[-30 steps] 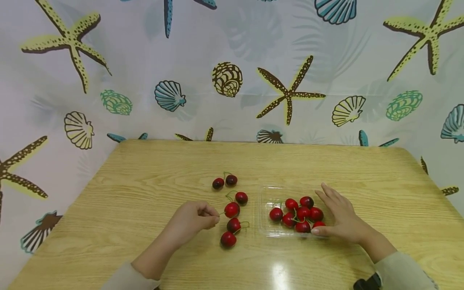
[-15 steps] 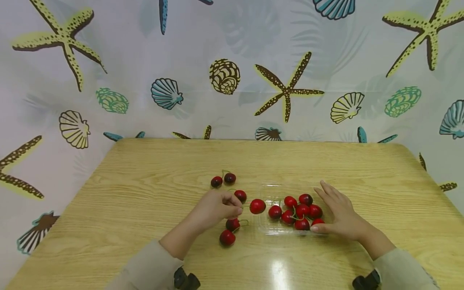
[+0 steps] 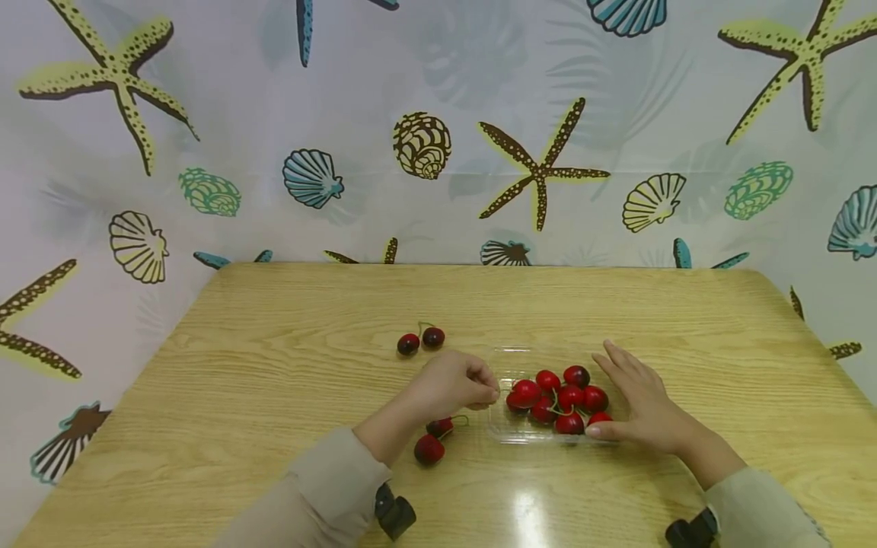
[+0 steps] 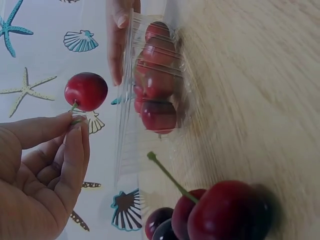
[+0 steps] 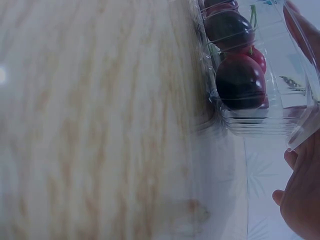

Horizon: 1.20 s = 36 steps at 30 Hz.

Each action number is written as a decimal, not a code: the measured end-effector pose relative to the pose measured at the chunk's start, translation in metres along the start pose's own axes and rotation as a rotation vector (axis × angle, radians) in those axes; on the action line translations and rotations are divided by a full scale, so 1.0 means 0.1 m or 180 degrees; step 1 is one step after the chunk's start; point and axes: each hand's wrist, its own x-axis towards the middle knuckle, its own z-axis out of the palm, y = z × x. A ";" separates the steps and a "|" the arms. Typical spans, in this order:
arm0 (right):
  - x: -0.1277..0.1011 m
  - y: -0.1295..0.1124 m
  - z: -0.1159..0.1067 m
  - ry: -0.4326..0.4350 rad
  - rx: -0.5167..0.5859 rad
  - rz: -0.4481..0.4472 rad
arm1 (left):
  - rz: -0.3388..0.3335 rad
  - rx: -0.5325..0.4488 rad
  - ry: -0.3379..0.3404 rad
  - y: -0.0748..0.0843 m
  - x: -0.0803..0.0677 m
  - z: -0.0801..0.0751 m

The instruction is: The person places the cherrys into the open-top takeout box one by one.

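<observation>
Loose cherries, near: two cherries point(image 3: 433, 440) lie on the wooden table point(image 3: 274, 396) at lower centre of the head view, under the left forearm.
Left hand: the left hand point(image 3: 455, 384) pinches the stem of a held cherry point(image 3: 524, 393) between thumb and forefinger. The left wrist view shows it point(image 4: 86, 91) hanging free at the end of its stem, outside the tray wall; the head view cannot settle that.
Tray: a clear plastic tray point(image 3: 503, 432) at frame centre holds a heap of red cherries point(image 3: 572, 399).
Right hand: the right hand point(image 3: 640, 399) lies with straight fingers along the tray's right side, thumb at its near edge.
Far pair: two dark cherries point(image 3: 420, 340) sit further back, left of the tray.
</observation>
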 end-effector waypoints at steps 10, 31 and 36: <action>0.01 0.00 -0.01 -0.0010 0.0003 -0.0011 | -0.0156 0.0220 0.0059 0.03 0.22 0.16; 0.01 -0.02 -0.01 -0.0029 -0.0010 0.0061 | -0.0436 0.0864 0.0189 0.13 0.43 0.28; 0.01 -0.01 0.00 -0.0032 -0.0011 0.0075 | -0.0488 0.0877 0.0137 0.14 0.45 0.28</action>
